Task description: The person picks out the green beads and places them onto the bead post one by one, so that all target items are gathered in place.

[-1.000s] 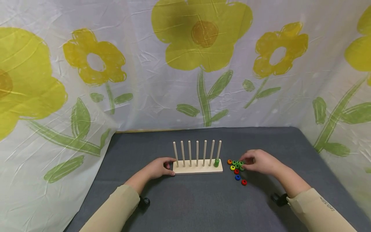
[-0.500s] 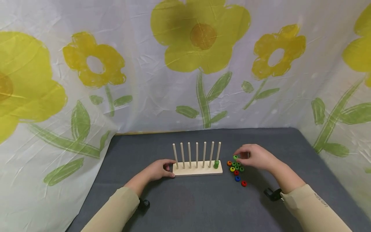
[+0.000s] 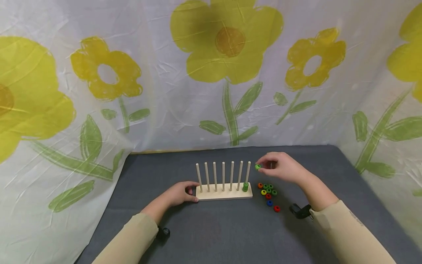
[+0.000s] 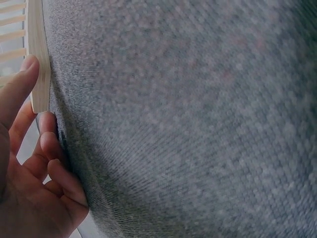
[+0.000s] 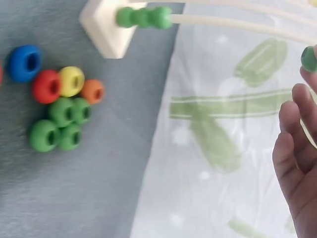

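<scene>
A pale wooden base with several upright pegs stands mid-table. My left hand grips its left end, thumb on the front edge in the left wrist view. Green beads are stacked low on the rightmost peg; the right wrist view shows three beads there. Raised to the right of that peg's tip, my right hand pinches a green bead between thumb and fingertips. In the right wrist view the pinched bead is partly cut off by the frame edge.
Loose beads lie right of the base: several green beads, an orange bead, a yellow bead, two red ones and a blue bead. Dark grey cloth covers the table. A flowered curtain hangs behind.
My right hand has picked a green bead from the loose group and lifted it up and left, toward the rightmost peg's top. My left hand stays on the base.
</scene>
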`<state>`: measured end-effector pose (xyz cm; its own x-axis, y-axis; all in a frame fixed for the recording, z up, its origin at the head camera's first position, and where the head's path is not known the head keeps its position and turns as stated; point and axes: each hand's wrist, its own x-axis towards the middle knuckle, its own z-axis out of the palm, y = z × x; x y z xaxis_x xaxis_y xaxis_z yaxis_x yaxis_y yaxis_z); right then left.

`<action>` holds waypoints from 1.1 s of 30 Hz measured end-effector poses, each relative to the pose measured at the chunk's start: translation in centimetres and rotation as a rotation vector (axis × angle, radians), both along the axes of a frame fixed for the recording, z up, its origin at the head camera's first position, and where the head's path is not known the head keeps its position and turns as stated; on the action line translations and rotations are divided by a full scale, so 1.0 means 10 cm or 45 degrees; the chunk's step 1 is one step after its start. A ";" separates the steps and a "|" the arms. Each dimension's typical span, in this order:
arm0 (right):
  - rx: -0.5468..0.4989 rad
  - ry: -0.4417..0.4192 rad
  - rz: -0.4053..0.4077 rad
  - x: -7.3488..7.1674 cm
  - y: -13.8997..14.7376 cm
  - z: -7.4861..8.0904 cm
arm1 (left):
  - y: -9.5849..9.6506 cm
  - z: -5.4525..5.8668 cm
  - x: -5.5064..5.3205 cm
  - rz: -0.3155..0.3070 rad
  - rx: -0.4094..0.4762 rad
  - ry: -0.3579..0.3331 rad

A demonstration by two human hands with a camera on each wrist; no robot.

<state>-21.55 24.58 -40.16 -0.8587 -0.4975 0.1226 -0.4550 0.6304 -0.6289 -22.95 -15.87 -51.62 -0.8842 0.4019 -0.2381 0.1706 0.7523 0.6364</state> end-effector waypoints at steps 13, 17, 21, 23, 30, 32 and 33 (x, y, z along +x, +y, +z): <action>-0.012 0.042 0.016 -0.07 -0.15 0.22 | 0.00 0.02 0.01 0.001 0.002 -0.008; -0.017 0.037 0.032 -0.08 -0.20 0.25 | 0.00 0.01 0.00 0.002 0.010 -0.006; -0.001 0.033 0.040 -0.09 -0.25 0.28 | 0.00 0.01 0.01 0.001 0.011 -0.005; 0.012 0.032 0.041 -0.10 -0.26 0.28 | -0.01 0.02 0.01 0.002 0.008 -0.009; 0.039 0.033 0.040 -0.11 -0.28 0.27 | 0.00 0.05 0.02 0.002 0.004 -0.015; 0.047 0.037 0.033 -0.11 -0.27 0.27 | 0.01 0.05 0.02 0.006 0.005 -0.018; 0.049 0.039 0.031 -0.11 -0.26 0.27 | 0.01 0.05 0.02 0.008 0.007 -0.020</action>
